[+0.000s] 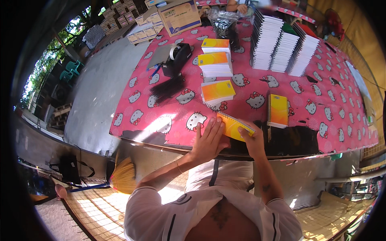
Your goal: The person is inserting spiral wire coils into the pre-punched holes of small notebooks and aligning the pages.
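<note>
Near the table's front edge lies a small yellow-orange notebook (233, 126), tilted, with its binding along the upper edge. My right hand (254, 141) grips its right end, thumb on top of the cover. My left hand (210, 139) rests flat over its left end, fingers stretched out. Another spiral-bound yellow notebook (278, 109) lies to the right. Just beyond my left hand is a loose stack of yellow-covered pads (218, 91), their edges fanned. A bundle of black binding coils (167, 88) sits to the left.
Two more stacks of pads (213, 60) stand farther back. Tall piles of bound notebooks (267, 40) rise at the back right. A black tape dispenser (177, 60), a cardboard box (179, 18) and a plastic bag (225, 26) share the pink table. Another person's hand (242, 8) shows beyond.
</note>
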`<state>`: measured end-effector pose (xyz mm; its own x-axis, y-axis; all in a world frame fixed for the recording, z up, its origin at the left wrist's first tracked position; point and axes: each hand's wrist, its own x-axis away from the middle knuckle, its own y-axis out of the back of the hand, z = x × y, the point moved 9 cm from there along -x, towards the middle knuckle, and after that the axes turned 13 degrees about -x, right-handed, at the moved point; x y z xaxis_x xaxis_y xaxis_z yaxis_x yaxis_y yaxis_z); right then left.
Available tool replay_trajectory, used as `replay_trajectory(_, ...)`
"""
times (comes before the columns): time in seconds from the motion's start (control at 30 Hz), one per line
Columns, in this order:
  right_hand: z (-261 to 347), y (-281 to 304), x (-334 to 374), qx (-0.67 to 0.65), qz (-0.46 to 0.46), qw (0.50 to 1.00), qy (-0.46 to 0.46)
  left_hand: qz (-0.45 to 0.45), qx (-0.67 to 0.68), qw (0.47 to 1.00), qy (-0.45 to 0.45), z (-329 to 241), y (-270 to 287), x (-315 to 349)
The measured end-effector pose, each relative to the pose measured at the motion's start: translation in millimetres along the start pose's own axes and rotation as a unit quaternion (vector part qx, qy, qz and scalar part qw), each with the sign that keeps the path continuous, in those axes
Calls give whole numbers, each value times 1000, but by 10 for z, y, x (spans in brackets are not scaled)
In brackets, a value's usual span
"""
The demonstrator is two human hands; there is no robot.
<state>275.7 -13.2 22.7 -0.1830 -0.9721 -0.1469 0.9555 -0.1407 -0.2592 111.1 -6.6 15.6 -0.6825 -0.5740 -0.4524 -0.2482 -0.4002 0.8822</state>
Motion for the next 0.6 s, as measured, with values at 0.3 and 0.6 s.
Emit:
replay_trajectory(0.3,-45,-78,3,10,21,999,-31,-63,-35,997,-31,-110,93,75)
replay_trajectory(0.6,-160,-107,-97,19,68,997,17,-79,28,996,20,-10,226,-19)
